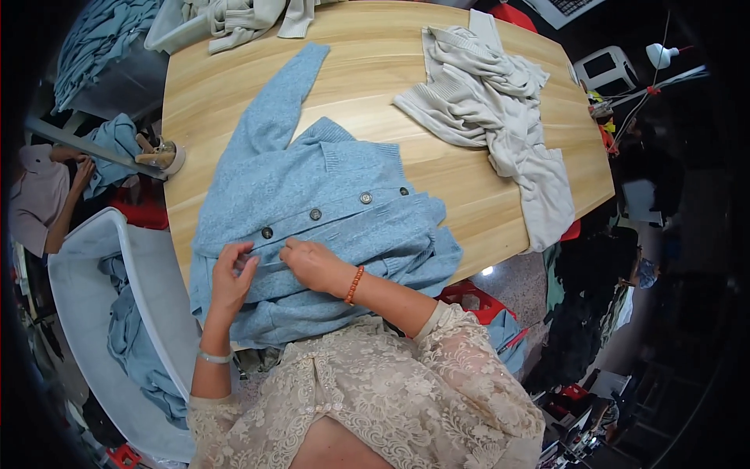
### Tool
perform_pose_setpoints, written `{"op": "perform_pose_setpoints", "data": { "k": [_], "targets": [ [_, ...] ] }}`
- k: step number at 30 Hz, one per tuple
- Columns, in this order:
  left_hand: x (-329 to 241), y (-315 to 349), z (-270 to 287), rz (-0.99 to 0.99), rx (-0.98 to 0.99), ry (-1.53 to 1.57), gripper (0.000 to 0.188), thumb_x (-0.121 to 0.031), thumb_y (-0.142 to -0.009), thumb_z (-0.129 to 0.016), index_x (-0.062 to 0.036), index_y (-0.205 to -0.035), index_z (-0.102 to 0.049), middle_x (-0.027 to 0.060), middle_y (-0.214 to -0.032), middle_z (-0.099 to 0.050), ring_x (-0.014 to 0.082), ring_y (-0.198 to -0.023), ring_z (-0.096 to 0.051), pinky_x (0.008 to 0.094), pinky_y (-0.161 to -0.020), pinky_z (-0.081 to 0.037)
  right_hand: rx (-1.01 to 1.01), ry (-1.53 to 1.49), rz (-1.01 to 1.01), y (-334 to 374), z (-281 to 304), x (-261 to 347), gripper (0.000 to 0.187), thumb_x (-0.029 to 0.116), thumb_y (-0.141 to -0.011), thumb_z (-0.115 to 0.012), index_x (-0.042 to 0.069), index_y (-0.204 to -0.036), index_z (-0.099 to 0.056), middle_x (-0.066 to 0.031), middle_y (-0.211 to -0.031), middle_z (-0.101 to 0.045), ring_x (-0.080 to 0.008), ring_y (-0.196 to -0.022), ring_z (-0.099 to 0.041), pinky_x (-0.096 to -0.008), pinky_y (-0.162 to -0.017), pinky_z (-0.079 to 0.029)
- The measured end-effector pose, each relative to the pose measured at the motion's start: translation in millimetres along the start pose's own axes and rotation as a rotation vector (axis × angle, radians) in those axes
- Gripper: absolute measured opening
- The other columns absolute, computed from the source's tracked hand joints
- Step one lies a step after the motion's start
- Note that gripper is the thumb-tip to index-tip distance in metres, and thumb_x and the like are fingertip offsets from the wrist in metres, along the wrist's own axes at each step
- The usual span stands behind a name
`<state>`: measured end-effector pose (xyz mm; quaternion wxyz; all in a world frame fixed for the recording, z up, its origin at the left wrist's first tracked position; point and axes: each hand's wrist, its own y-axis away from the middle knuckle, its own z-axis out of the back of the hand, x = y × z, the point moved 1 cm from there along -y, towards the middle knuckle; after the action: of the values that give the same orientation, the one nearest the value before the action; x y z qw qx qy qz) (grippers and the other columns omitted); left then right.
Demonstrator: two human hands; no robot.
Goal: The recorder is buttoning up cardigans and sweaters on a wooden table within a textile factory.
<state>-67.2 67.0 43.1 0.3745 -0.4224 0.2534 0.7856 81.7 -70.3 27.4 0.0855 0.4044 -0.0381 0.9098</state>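
A blue knit cardigan [273, 168] lies spread at the near left of the table, one sleeve stretched toward the far side. Dark buttons [315, 214] run along its front band. My left hand [231, 281] rests at the cardigan's lower front beside the end button, with thumb and forefinger apart. Just to its right, my right hand [319, 267] has its fingers curled closed on the edge of the cardigan's front panel; the fingertips are partly hidden. Pale beige knit garments [484, 102] lie crumpled on the table's right side.
The wooden table [359, 86] has a curved edge. A white bin [129, 258] with blue garments stands at my left; another white bin [176, 27] with beige knits is at the far left. A co-worker [47, 187] handles blue fabric at left. A lamp [661, 56] stands far right.
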Motion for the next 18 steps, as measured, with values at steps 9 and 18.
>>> {"op": "perform_pose_setpoints", "data": {
  "k": [9, 18],
  "targets": [
    [22.2, -52.2, -38.6, 0.054, 0.051, -0.051, 0.027, -0.005, -0.075, -0.070, -0.0018, -0.100, -0.061, 0.0069, -0.077, -0.058, 0.0144, -0.061, -0.053, 0.0271, -0.059, -0.047, -0.025, 0.126, 0.013, 4.6, 9.1, -2.9, 0.012, -0.004, -0.072, -0.054, -0.002, -0.084, -0.053, -0.0193, -0.085, -0.057, -0.0351, -0.077, -0.062, -0.0429, -0.065, -0.051],
    [15.3, -53.3, -39.2, 0.108, -0.003, -0.139, 0.016, -0.009, -0.074, -0.071, -0.0019, -0.087, -0.064, 0.0043, -0.068, -0.059, 0.0115, -0.057, -0.053, 0.0255, -0.055, -0.045, -0.093, 0.036, 0.038, -1.7, 2.3, -6.4, 0.012, -0.001, -0.076, -0.054, -0.002, -0.087, -0.052, -0.0198, -0.086, -0.056, -0.0372, -0.075, -0.061, -0.0444, -0.065, -0.050]
  ]
}}
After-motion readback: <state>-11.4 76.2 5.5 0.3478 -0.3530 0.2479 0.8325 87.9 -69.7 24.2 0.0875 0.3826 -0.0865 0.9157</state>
